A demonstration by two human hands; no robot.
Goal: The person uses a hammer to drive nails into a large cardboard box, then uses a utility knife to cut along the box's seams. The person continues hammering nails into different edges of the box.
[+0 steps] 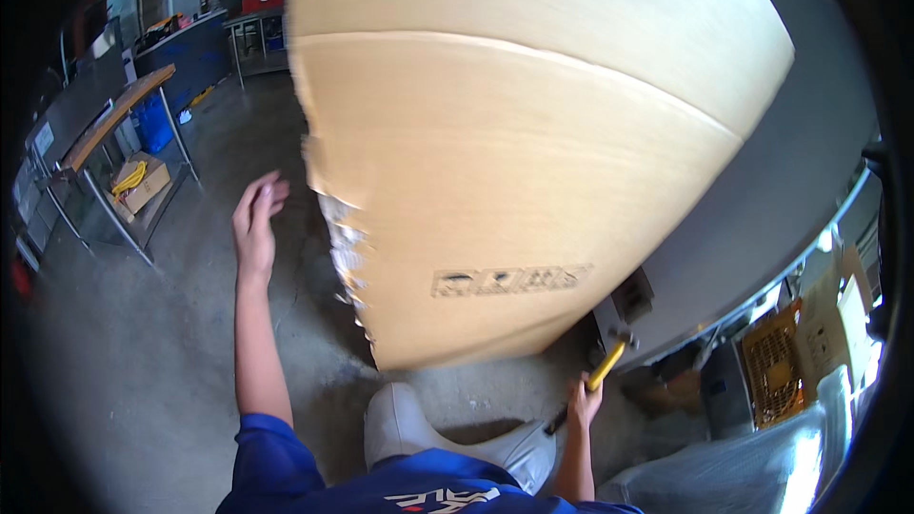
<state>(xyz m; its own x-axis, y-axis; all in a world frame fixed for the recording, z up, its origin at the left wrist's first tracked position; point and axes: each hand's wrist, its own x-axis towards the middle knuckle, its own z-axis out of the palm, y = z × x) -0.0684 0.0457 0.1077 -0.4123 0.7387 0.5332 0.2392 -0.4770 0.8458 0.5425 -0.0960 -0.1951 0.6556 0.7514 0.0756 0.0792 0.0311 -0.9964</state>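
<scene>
A tall sheet of brown cardboard [457, 162] stands in front of me, creased across its upper part and printed with dark handling symbols low down. Its left edge is ragged, with torn pale layers showing. Just off that edge, my left hand [255, 228] is raised with its fingers extended and loosely bent, holding nothing; a gap shows between it and the cardboard. My right hand [584, 402] is low on the right, closed around the yellow handle of a hammer [609, 363]. The hammer's metal head points up, close to the foot of a large grey panel [743, 219].
At left stands a wood-topped metal table [124, 114], with a small cardboard box [143, 183] and yellow cord on its lower shelf. At lower right are clear plastic wrap [743, 466], an orange-brown crate [773, 362] and another carton [826, 328]. The floor [190, 343] is grey concrete.
</scene>
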